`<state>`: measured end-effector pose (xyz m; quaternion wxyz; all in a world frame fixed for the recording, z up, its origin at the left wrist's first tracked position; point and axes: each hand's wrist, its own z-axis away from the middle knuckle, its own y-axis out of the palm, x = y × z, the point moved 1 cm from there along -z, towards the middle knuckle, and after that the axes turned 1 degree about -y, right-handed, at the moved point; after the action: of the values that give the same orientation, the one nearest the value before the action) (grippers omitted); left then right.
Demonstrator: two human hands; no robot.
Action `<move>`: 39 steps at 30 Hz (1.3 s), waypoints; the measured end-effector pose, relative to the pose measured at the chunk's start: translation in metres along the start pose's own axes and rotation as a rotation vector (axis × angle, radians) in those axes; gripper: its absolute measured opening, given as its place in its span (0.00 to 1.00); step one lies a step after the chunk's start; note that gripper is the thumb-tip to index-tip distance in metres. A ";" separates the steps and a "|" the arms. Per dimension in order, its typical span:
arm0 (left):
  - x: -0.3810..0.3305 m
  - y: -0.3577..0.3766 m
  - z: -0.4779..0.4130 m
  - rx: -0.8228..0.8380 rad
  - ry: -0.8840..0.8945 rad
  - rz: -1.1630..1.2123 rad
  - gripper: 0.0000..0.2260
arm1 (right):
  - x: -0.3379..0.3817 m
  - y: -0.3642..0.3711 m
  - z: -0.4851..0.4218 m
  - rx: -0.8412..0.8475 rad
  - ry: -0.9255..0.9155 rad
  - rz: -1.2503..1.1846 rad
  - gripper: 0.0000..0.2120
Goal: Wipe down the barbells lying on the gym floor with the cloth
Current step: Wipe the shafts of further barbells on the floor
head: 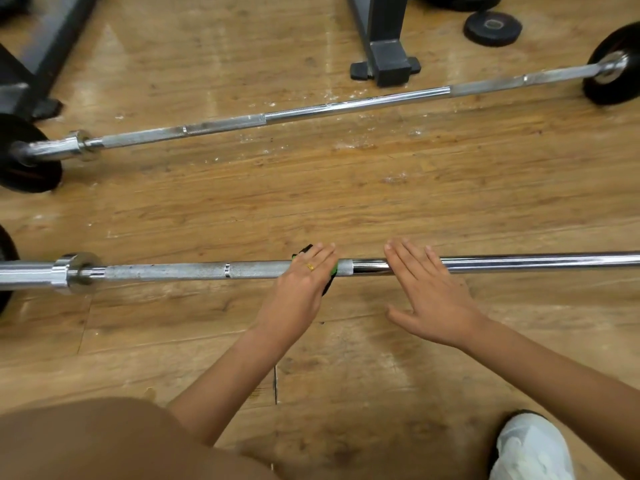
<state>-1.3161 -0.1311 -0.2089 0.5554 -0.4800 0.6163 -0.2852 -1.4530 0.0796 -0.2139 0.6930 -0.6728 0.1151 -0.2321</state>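
Observation:
Two chrome barbells lie on the wooden gym floor. The near barbell point(194, 270) runs left to right across the middle of the view; the far barbell point(329, 110) lies slanted behind it. My left hand point(303, 289) presses a black and green cloth point(329, 284) onto the near bar with straight fingers, at the end of the knurled section. Most of the cloth is hidden under the hand. My right hand point(433, 292) rests flat on the smooth shaft just to the right, fingers spread.
Black plates point(24, 157) sit on the far bar's left end and right end point(613, 64). A loose plate point(493, 27) lies at the back right. Grey rack feet point(388, 60) stand behind. My knee point(104, 441) and white shoe point(533, 448) are at the bottom.

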 end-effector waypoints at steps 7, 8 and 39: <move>-0.015 -0.003 0.006 0.021 0.001 0.011 0.21 | 0.009 0.003 0.019 0.006 -0.015 0.018 0.44; -0.018 -0.003 0.007 0.019 0.017 0.003 0.21 | 0.010 0.004 0.022 0.018 -0.017 0.022 0.44; -0.016 -0.010 0.069 0.186 0.322 -0.080 0.26 | 0.038 0.023 0.099 -0.042 -0.083 0.148 0.42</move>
<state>-1.2489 -0.1075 -0.2084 0.4799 -0.3990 0.6484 -0.4360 -1.3693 0.1479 -0.2244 0.6982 -0.6858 0.1407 -0.1498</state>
